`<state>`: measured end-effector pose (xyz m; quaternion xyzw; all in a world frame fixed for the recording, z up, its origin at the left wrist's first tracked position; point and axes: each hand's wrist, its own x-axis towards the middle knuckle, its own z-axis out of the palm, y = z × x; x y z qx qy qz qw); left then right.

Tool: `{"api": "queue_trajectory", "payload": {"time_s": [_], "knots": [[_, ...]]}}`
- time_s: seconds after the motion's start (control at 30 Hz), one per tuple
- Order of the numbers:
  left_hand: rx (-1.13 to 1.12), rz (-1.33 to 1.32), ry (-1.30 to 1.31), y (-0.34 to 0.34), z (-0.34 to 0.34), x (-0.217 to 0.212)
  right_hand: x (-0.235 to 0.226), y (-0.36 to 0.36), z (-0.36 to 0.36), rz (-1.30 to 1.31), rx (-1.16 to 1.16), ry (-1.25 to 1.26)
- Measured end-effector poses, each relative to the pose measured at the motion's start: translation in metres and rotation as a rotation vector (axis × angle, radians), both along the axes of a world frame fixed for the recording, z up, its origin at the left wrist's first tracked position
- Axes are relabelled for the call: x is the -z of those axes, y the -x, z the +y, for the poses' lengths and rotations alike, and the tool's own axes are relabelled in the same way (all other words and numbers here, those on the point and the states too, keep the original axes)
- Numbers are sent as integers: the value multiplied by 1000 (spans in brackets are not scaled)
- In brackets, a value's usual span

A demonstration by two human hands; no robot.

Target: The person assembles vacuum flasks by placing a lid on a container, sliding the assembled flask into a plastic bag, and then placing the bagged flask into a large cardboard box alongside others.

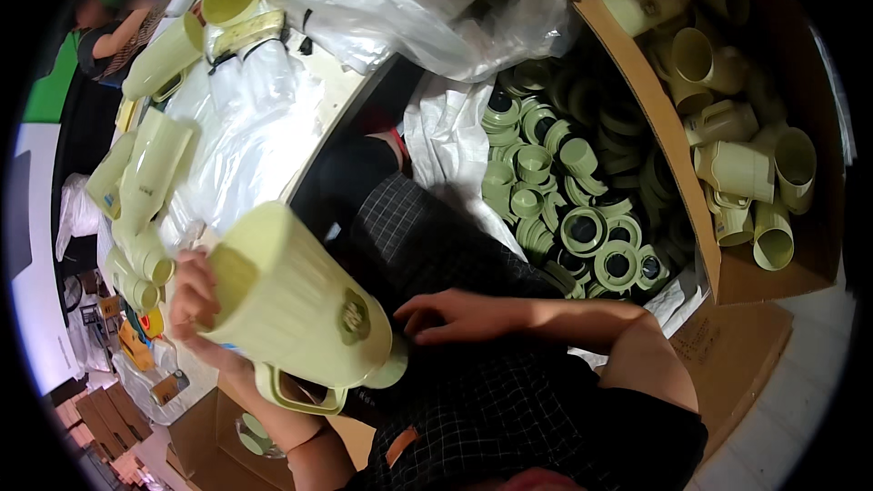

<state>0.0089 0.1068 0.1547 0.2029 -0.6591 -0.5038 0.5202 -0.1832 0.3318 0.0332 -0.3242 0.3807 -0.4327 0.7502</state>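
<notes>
A pale green plastic jug (305,300) with a loop handle and a dark round badge lies tilted in front of me. Its wide open end points up and left, and its narrower end points down and right. My left hand (195,305) grips it by the wide rim, fingers curled on the outer side. Close beside the narrow end is my right hand (464,315), its fingers loosely bent and apart, with nothing visible in them. Whether those fingertips touch the jug, I cannot tell.
Several similar jugs (155,168) lie on the white table (305,118) at left, beside clear plastic bags (241,127). A white sack (446,132) holds many green ring-shaped lids (582,229). Rightward, a cardboard box (650,118) contains more jugs. Another person's arm (118,36) shows far left.
</notes>
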Motion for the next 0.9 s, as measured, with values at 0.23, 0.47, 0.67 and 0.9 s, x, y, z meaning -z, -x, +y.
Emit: {"api": "queue_trajectory", "payload": {"time_s": [0.23,0.47,0.67,0.9], "knots": [[-6,-535,-102,24,49,68,129,154,101,1652,488,-295],[-143,-1099,-148,-6,128,22,252,253,236,1523,257,-1188],[-180,-561,-376,-45,119,55,249,259,213,738,972,-637],[-73,-517,-318,-59,129,62,-42,106,-79,988,501,613]]}}
